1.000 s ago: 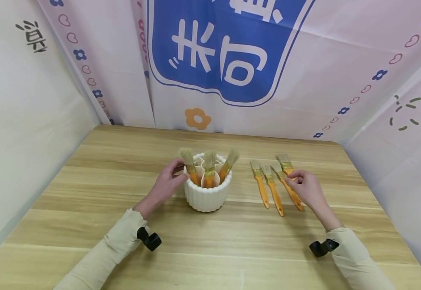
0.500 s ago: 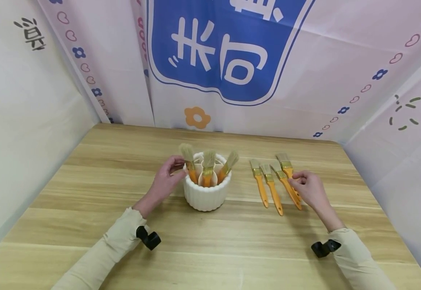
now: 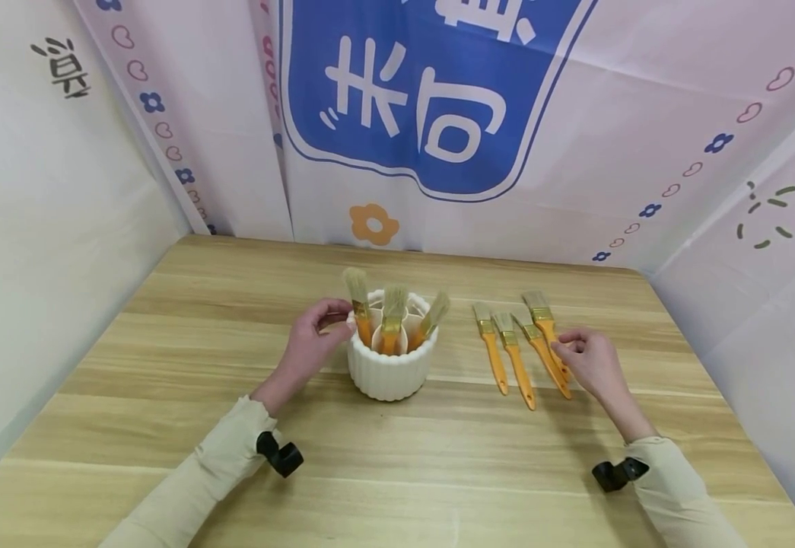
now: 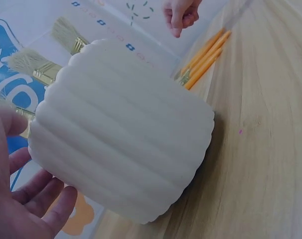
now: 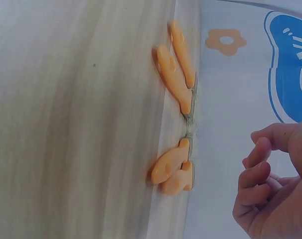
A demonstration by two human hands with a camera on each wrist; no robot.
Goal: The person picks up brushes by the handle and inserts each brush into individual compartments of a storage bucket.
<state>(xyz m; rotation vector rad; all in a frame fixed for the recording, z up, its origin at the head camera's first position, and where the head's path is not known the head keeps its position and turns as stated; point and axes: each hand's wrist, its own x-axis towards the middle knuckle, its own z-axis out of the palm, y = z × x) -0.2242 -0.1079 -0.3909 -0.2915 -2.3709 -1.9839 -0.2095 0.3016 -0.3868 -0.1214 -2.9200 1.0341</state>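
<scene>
A white ribbed pot (image 3: 389, 376) with inner dividers stands on the table, holding three paintbrushes (image 3: 392, 320) bristles up, with orange handles. My left hand (image 3: 315, 335) grips the pot's left side at the rim. In the left wrist view, the thumb (image 4: 14, 122) lies by the rim next to a brush ferrule, and the fingers (image 4: 46, 199) bend around the outer wall. My right hand (image 3: 592, 361) hovers beside the rightmost loose paintbrush (image 3: 542, 320), fingers loosely curled, thumb near the index finger. Nothing shows between those fingers in the right wrist view.
Several loose paintbrushes lie right of the pot, including a left one (image 3: 491, 354), one beside it (image 3: 519, 365) and a slanted one (image 3: 541, 352). The wooden table (image 3: 383, 487) meets a printed cloth backdrop (image 3: 548, 236) behind and pale cloth walls at the sides.
My right hand has drifted slightly right, away from the slanted loose brush. The left hand stays at the pot, where the left brush stands straighter and the right one leans a little more.
</scene>
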